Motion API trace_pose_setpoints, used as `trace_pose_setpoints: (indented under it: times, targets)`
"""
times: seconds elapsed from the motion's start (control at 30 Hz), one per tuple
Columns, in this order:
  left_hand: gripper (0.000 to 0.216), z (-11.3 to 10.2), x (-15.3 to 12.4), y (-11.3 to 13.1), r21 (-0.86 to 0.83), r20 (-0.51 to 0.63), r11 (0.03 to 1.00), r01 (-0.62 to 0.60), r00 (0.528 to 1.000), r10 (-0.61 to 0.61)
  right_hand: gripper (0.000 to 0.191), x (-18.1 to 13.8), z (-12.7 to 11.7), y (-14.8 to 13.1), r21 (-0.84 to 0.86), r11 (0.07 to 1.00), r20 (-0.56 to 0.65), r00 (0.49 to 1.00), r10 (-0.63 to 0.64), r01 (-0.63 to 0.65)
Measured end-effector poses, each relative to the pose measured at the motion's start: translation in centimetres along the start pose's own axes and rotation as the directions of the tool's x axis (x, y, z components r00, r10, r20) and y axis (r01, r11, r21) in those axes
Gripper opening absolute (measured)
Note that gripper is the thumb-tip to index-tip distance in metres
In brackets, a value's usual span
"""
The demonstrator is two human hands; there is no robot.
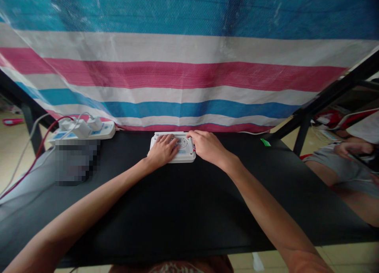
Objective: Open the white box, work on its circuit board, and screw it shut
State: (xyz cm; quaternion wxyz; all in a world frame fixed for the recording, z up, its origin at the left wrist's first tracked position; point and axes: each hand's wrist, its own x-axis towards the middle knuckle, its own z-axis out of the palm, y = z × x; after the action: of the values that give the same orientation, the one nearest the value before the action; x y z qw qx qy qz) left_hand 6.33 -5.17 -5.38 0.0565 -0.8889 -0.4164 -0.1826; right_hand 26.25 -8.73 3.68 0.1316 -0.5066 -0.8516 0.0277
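Note:
A flat white router (185,159), with rows of small vents and a pale label, lies on the black table near its back edge. My left hand (163,147) rests on the router's left part, palm down with the fingers spread. At the back right corner, my right hand (206,146) is closed, its curled fingers gripping the router's edge. A small reddish bit shows beside those fingers, too small to name. The undersides of both hands are hidden.
A white power strip (108,130) with plugged-in adapters stands at the back left, its red and white cables trailing leftward. Near it is a blurred-out dark object (75,162). A striped plastic sheet (183,75) hangs behind the table (177,210). Another person (328,166) sits at right.

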Motion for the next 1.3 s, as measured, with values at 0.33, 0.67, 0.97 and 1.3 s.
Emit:
trace_pose_setpoints:
  times: [0.33,0.67,0.97,1.3]
  targets:
    - [0.04,0.0,0.0,0.0,-0.019,0.016,1.0,0.003,1.0,-0.003,0.025,-0.1,0.4,0.9,0.091,0.996,-0.036,0.999,0.008,-0.005]
    - [0.036,-0.3,-0.1,0.1,-0.039,-0.005,0.999,0.002,1.0,-0.002,0.024,0.0,0.2,0.5,0.071,0.997,-0.029,1.0,0.001,0.001]
    - [0.037,-0.1,0.0,0.0,-0.004,-0.009,1.0,-0.009,1.0,0.009,0.02,-0.3,-0.4,0.9,0.045,0.998,0.012,0.999,-0.052,0.052]
    - [0.037,-0.1,-0.1,0.0,0.002,-0.015,1.0,-0.011,1.0,0.011,0.021,0.0,-0.1,1.4,0.088,0.991,-0.028,0.994,-0.103,0.105]
